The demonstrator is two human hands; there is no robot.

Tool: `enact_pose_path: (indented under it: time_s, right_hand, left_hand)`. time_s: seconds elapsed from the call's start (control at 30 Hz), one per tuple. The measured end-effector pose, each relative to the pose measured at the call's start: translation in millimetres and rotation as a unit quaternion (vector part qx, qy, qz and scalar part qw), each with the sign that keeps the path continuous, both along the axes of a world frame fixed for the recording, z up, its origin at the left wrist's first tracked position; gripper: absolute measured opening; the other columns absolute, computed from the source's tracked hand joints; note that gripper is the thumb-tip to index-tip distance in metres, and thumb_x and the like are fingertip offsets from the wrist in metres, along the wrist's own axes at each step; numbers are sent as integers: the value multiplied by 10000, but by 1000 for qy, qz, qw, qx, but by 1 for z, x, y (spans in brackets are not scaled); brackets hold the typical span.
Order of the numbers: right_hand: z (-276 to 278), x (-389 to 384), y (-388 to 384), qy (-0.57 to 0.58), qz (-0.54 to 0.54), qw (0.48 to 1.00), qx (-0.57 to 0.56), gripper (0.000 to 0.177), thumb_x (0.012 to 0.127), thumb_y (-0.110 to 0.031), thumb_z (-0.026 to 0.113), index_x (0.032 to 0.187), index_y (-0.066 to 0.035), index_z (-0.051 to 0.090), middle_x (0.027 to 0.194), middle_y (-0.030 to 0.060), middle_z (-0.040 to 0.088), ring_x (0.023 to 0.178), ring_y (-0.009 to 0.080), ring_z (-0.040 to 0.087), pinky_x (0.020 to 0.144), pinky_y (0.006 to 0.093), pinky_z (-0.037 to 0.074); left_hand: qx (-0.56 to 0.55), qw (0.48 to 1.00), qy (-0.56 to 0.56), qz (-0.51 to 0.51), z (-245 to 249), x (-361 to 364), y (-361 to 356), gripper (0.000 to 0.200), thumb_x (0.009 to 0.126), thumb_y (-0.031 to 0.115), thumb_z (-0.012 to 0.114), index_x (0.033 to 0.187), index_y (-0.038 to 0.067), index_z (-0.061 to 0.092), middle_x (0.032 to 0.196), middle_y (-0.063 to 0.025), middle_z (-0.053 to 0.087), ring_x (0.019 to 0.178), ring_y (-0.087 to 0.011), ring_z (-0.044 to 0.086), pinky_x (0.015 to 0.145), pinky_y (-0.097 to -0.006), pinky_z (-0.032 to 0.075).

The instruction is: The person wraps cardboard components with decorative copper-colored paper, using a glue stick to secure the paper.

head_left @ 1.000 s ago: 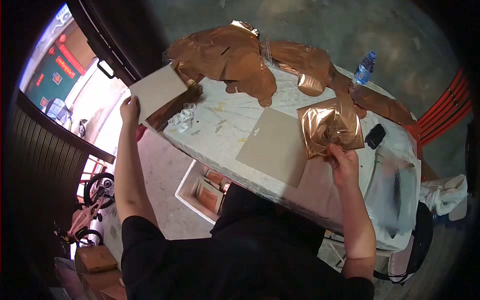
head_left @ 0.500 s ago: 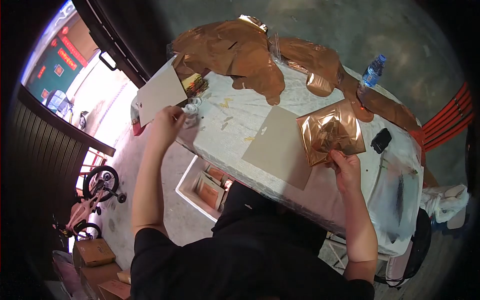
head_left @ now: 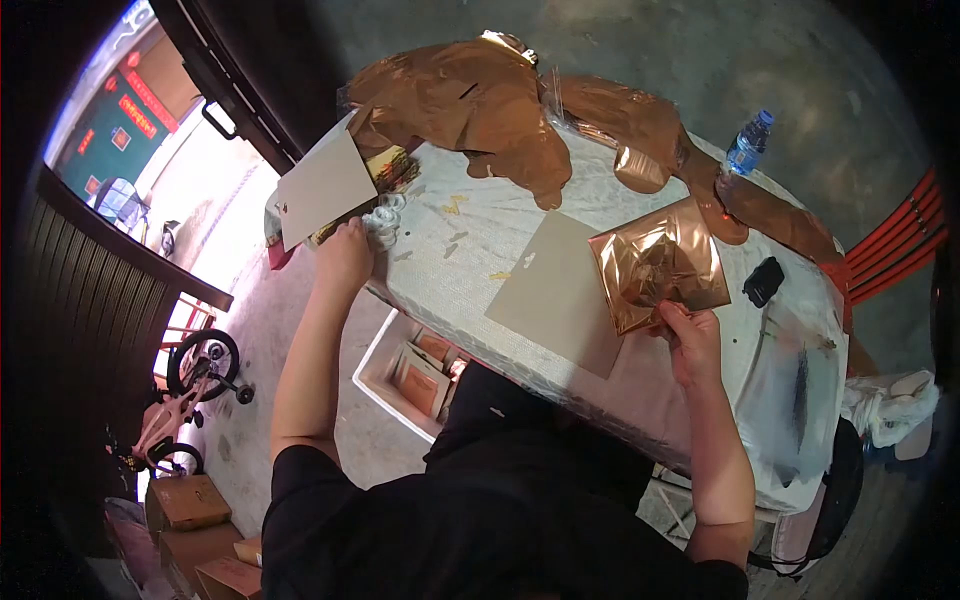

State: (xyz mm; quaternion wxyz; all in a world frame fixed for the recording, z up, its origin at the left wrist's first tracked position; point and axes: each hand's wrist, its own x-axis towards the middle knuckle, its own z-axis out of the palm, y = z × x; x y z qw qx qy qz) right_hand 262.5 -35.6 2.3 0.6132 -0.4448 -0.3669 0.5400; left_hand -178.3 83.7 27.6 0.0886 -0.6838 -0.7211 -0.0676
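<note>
My right hand (head_left: 692, 345) pinches the lower edge of a shiny copper-coloured foil bag (head_left: 665, 262), held partly over a grey card (head_left: 555, 290) on the table. My left hand (head_left: 345, 258) is at the table's left edge, its fingers curled together just below another grey card (head_left: 325, 188). Beside those fingers lies a crumpled white strip (head_left: 384, 220). Whatever the left fingers grip is hidden. Yellow printed packs (head_left: 388, 166) lie partly under the left card.
Copper-coloured foil sheets (head_left: 460, 105) run along the table's far side. A water bottle (head_left: 750, 143) and a black object (head_left: 763, 282) are at the right. Below the front edge sits a white foam box (head_left: 375, 375) with flat packets. A red chair (head_left: 900, 240) stands to the right.
My left hand has moved slightly right and down, rotating so its fingers reach in beside the white strip. My right hand and the foil bag have barely shifted.
</note>
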Motion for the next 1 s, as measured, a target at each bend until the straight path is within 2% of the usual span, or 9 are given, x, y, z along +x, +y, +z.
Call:
enact_pose_path:
  time_s: [0.23, 0.43, 0.5, 0.6, 0.63, 0.7, 0.83, 0.9, 1.0]
  right_hand:
    - [4, -1, 0, -6, 27, 1000, -8, 137, 864, -50, 632, 983, 15, 645, 896, 75, 673, 768, 137, 637, 685, 281, 521]
    - [1, 3, 0, -3, 14, 1000, -5, 135, 861, -64, 640, 972, 14, 648, 882, 75, 677, 746, 135, 637, 648, 285, 521]
    - [1, 3, -1, 2, 21, 1000, -9, 138, 860, -69, 643, 971, 13, 647, 877, 75, 677, 742, 134, 636, 640, 285, 520]
    - [5, -2, -1, -8, 13, 1000, -5, 155, 856, -83, 651, 977, 14, 647, 873, 76, 679, 734, 137, 637, 635, 284, 517]
    - [5, -3, -1, -8, 14, 1000, -8, 164, 854, -89, 654, 978, 18, 647, 874, 79, 680, 731, 140, 638, 634, 285, 518]
    - [5, -3, -1, -9, 12, 1000, -12, 173, 852, -95, 658, 979, 22, 647, 875, 81, 681, 728, 143, 639, 634, 287, 518]
    - [6, 0, 0, -6, 11, 1000, -9, 175, 849, -106, 660, 962, 29, 658, 876, 87, 682, 723, 152, 642, 643, 289, 521]
    - [5, 2, -1, -3, 3, 1000, -16, 173, 849, -108, 660, 956, 28, 663, 875, 88, 683, 722, 154, 643, 646, 290, 522]
    - [2, 7, 1, -24, 4, 1000, -19, 175, 862, -127, 652, 987, -6, 645, 869, 62, 683, 734, 153, 649, 623, 285, 522]
  left_hand:
    - [36, 995, -86, -24, -14, 27, 18, 193, 841, 148, 513, 980, 19, 544, 975, -206, 628, 907, -373, 616, 744, -475, 498]
    - [107, 979, -160, -65, 5, 23, 21, 184, 816, 164, 590, 932, 28, 635, 877, -228, 633, 799, -369, 630, 699, -429, 492]
    - [137, 971, -169, -98, 12, 10, 22, 161, 850, 154, 600, 914, 10, 636, 831, -163, 658, 720, -288, 635, 666, -355, 490]
    - [88, 838, -507, -182, 31, 10, 11, 169, 943, 183, 551, 909, 28, 609, 768, 29, 559, 651, -75, 494, 576, -214, 402]
    - [87, 839, -506, -180, 35, 11, 7, 169, 943, 183, 551, 909, 28, 609, 768, 29, 559, 651, -75, 494, 576, -214, 402]
    - [-139, 657, -721, -171, 41, 15, 2, 140, 919, 208, 599, 946, 71, 601, 751, 36, 571, 625, -66, 491, 551, -203, 385]
    - [-251, 549, -771, -202, 30, 71, -11, 98, 931, 157, 554, 987, 80, 576, 720, 25, 531, 580, -45, 425, 477, -189, 312]
    - [-278, 569, -748, -200, 22, 108, -22, 98, 935, 167, 549, 970, 82, 584, 715, 22, 524, 579, -42, 424, 474, -177, 298]
    - [-198, 758, -538, -312, -7, 158, -33, 100, 929, 161, 568, 951, 74, 614, 779, 1, 566, 668, -113, 546, 579, -221, 433]
